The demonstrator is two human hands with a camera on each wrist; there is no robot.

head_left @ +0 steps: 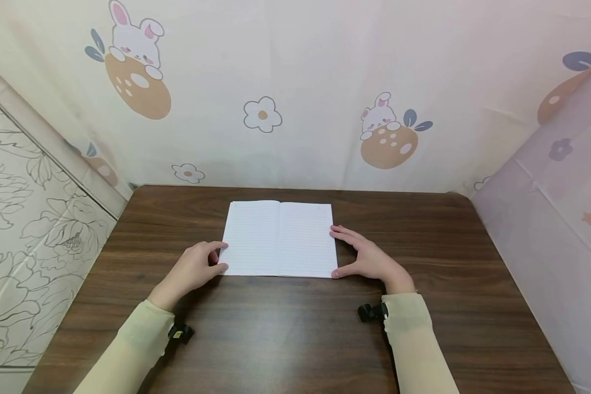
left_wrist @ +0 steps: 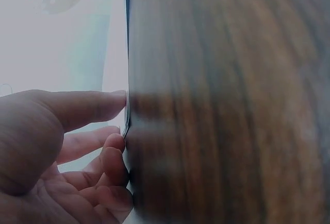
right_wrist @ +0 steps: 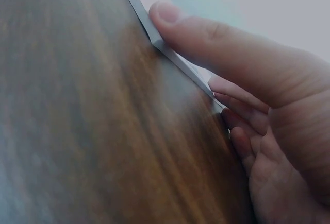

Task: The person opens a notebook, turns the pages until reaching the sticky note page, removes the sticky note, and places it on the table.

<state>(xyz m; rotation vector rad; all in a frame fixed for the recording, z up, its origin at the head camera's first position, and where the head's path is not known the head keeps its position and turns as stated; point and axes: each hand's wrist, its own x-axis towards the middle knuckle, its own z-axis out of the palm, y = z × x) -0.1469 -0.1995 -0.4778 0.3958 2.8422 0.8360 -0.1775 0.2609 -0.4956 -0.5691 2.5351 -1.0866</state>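
A lined notebook [head_left: 302, 241] lies open and flat on the wooden table, both visible pages unwritten. On its left margin rest the thumb and index fingertip of my left hand [head_left: 193, 269], the other fingers bent beside the edge. In the left wrist view, the left thumb [left_wrist: 95, 105] lies straight along the page. My right hand [head_left: 371, 258] is spread at the opposite edge, thumb near the lower right corner and fingertips higher up the margin. The right wrist view shows the right thumb [right_wrist: 206, 36] on the page, with fingers beside the edge partly hidden behind it.
The dark wooden table [head_left: 285, 334] stretches around the notebook. A pale curtain [head_left: 315, 71] with rabbit and flower prints hangs behind the table and along its right side. At the left stands a panel [head_left: 34, 230] with line-drawn flowers. Small black cameras [head_left: 372, 312] sit at both wrists.
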